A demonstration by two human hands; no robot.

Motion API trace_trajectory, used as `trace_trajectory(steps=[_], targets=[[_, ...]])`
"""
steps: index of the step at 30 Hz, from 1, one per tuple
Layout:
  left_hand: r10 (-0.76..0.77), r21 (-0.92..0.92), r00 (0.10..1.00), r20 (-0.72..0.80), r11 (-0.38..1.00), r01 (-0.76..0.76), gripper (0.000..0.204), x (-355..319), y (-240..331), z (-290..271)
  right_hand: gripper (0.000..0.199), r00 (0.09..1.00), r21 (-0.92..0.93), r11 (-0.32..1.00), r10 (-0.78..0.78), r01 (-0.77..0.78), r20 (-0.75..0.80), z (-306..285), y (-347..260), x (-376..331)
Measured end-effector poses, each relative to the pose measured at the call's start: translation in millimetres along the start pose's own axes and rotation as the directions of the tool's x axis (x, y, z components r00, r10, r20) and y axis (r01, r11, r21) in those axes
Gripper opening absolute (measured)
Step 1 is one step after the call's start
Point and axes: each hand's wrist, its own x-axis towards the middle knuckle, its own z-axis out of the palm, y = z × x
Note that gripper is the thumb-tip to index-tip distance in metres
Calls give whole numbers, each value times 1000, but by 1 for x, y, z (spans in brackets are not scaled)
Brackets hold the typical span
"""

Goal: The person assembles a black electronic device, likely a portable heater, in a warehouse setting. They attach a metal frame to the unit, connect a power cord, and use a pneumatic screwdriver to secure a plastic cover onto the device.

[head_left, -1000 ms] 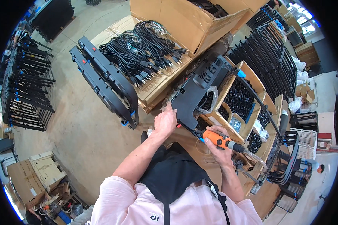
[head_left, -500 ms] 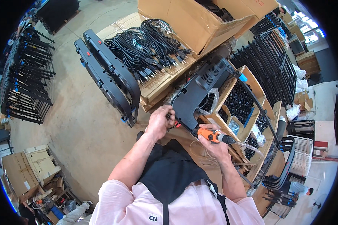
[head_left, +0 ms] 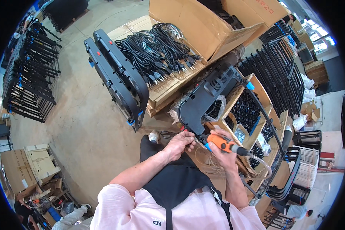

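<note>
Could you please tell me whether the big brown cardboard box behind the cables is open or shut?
Open: the big brown cardboard box has its flaps apart, showing dark contents.

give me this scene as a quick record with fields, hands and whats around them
left hand: fingertips at the lower edge of the black plastic panel
right hand: wrapped around an orange power tool, tip pointed at the same panel edge
tool hose: clear tube trailing from the tool's rear
behind panel: cardboard bins of small black parts
left of panel: bundled black cables on flat cardboard
floor: two black panels standing on edge
</note>
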Motion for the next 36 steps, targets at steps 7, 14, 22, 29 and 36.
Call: trace_trajectory(steps=[7, 14, 22, 29, 36], targets=[[11, -135, 1000, 23, 991, -8, 16, 3, 2, 5, 53, 998, 232, 973, 23, -11, -50, -3, -15, -7], [-57, -400, 998, -5, 915, 50, 26, 13, 3, -3, 52, 1000, 217, 976, 20, -16, -12, 8, -23, -7], [-69, -384, 996, -49, 922, 45, 23, 12, 10, -2, 50, 1000, 175, 984, -17, 17, -1, 21, -17, 0], [-121, -381, 992, -18, 919, 106, 25, 8, 15, -5, 47, 1000, 119, 993, 0, -2, 16, 25, -21, 3], [-151, -418, 988, -31, 900, 124, 26, 9, 18, -2, 48, 1000, 118, 993, -18, 18, 1, 32, -22, 7]])
